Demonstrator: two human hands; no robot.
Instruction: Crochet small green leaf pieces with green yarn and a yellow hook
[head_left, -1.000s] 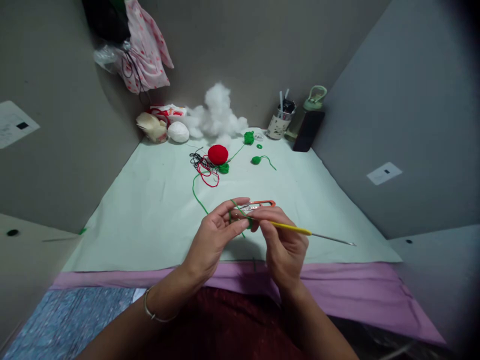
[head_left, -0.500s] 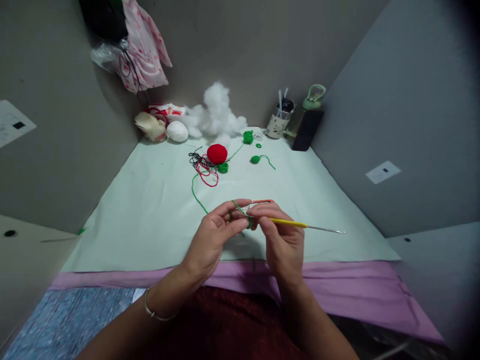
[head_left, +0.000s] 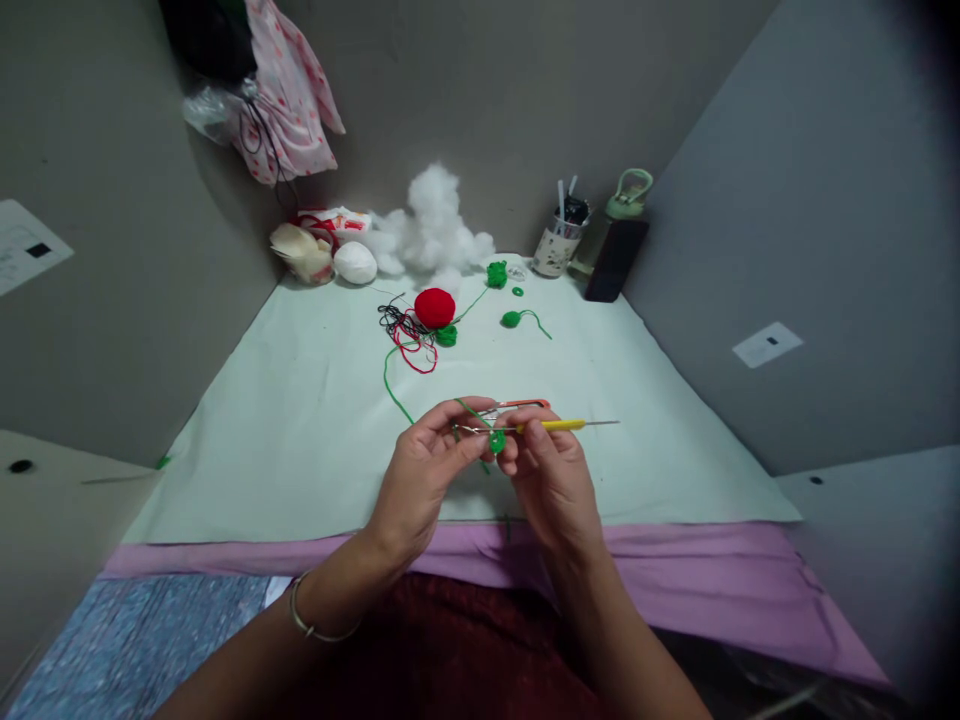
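My left hand (head_left: 427, 465) is closed, pinching a small green crochet piece (head_left: 497, 441) between thumb and finger. Green yarn (head_left: 397, 392) runs from the cloth up over its fingers. Closed around the yellow handle of a crochet hook (head_left: 562, 425) is my right hand (head_left: 551, 475). The hook's thin metal shaft points left, across the green piece and toward my left fingers; the other metal end sticks out to the right. Just behind the fingertips lies a tool with an orange handle (head_left: 534, 403), partly covered by my hands.
Behind my hands lie a red ball (head_left: 434, 308), a green yarn bundle (head_left: 496, 274), a small green crocheted piece (head_left: 511, 319) and black cord (head_left: 394, 315). White stuffing (head_left: 435, 225), a cup (head_left: 555, 250), a bottle (head_left: 624, 205) and a phone (head_left: 616, 260) stand along the back wall.
My right hand has shifted slightly left and the hook has slid left and levelled out, its metal shaft now showing across the green piece. The green piece is turned more into view.
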